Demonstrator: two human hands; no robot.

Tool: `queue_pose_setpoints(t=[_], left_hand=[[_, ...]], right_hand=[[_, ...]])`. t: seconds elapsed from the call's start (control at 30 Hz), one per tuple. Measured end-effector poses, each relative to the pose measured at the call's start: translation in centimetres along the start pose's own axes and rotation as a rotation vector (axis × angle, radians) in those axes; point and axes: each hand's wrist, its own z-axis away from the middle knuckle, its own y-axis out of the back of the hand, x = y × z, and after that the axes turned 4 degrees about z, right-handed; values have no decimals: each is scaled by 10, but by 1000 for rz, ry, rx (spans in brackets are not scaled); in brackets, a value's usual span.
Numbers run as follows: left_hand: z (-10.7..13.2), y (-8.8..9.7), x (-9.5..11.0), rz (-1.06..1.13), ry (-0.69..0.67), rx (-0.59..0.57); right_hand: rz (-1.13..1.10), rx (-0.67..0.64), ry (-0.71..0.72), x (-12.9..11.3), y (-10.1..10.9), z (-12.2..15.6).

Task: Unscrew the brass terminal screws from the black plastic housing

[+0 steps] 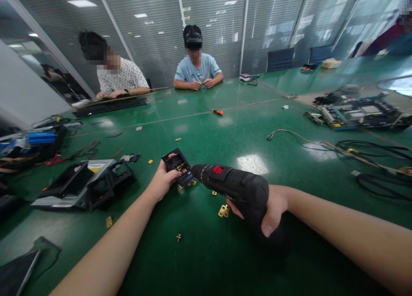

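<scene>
My left hand (164, 180) grips a black rectangular housing (174, 156) by its near left side, the thumb pressed over its edge. Small brass-coloured pieces sit inside the housing. In my right hand (273, 208) is a black cordless drill (231, 182) with a red mark, its fingers wrapped round the handle. The drill's chuck points left and reaches the housing's right edge; whether its tip touches anything is hidden. Brass plates with holes (223, 210) lie on the green table (199, 261) beneath the drill. Several more brass bits lie just under the housing.
At left lie black and silver frames (109, 184) and a blue-topped pile (41, 137). Cables (370, 158) and a circuit board assembly (363, 111) spread over the right side. An orange screwdriver (218, 112) lies mid-table. Two people (198, 68) sit across.
</scene>
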Motion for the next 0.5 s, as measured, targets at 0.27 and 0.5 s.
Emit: queue_pose_setpoints(t=[0.27, 0.5], left_hand=[[0, 0, -1, 53, 35, 25], [-1, 1, -3, 77, 30, 21]], right_hand=[[-50, 3, -23, 5, 0, 0], [-73, 13, -33, 4, 0, 0]])
